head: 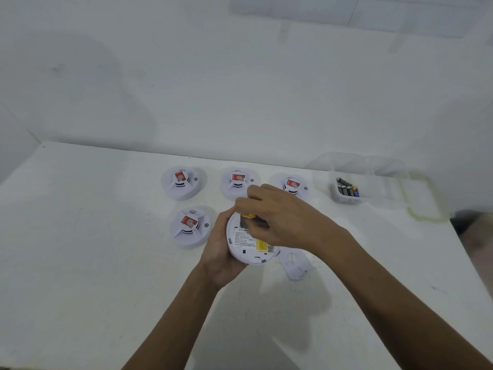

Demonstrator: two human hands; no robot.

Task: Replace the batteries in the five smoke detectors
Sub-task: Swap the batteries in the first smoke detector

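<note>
My left hand (pixel 220 252) grips a white smoke detector (pixel 249 248) turned underside up, showing a printed label and a yellow sticker. My right hand (pixel 277 217) reaches over its top edge, fingers curled at the open battery bay, where a yellow-tipped battery (pixel 250 216) shows; whether the fingers pinch it is hidden. Several more detectors with red stickers stand face up on the white table: back left (pixel 181 182), back middle (pixel 236 181), back right (pixel 292 184) and front left (pixel 190 227).
A clear plastic box (pixel 346 193) holding several batteries stands at the back right. A white detector cover (pixel 294 264) lies right of the held detector. The table's right edge (pixel 453 228) drops off beside the box. A white wall rises behind the table.
</note>
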